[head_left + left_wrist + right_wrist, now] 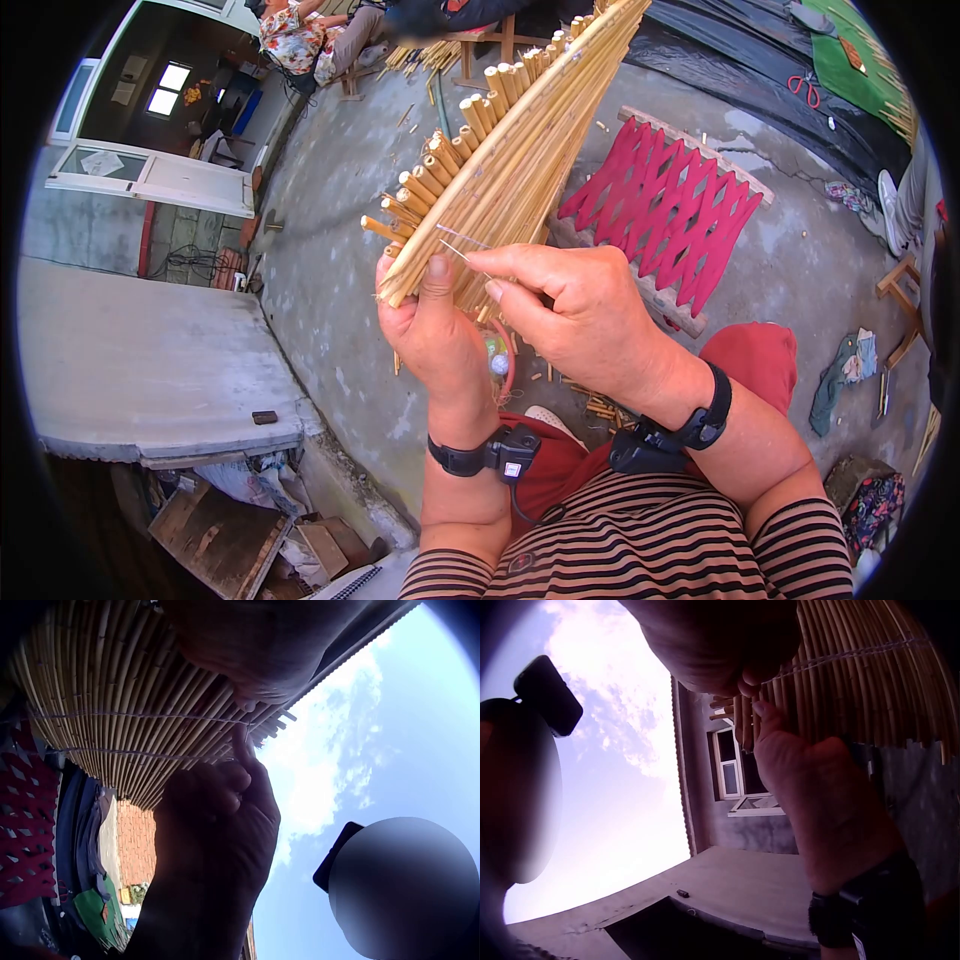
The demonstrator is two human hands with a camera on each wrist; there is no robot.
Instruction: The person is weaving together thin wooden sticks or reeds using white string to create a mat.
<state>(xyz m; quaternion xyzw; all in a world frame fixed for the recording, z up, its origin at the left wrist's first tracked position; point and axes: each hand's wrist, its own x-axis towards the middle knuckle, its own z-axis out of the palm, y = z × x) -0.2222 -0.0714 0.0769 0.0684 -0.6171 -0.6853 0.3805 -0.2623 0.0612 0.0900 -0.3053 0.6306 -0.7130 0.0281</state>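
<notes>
A mat of thin yellow reeds (530,165), bound by rows of pale thread, stands up in front of the body. My left hand (435,335) grips its near end, thumb laid along the outermost reeds and fingers round the far side. Close beside that thumb, my right hand (580,300) pinches a fine pale thread (455,251) between thumb and forefinger. This thread runs to the reed edge. In the left wrist view, binding rows (142,714) cross the reeds towards both hands. The right wrist view shows the fingertips meeting at the mat's edge.
A wooden frame laced with crimson strips (665,205) lies on the concrete floor beyond the mat. Red scissors (804,90) rest on dark sheeting at the back right. A pale ledge (160,360) runs along the left. Another person (300,40) sits at the back left.
</notes>
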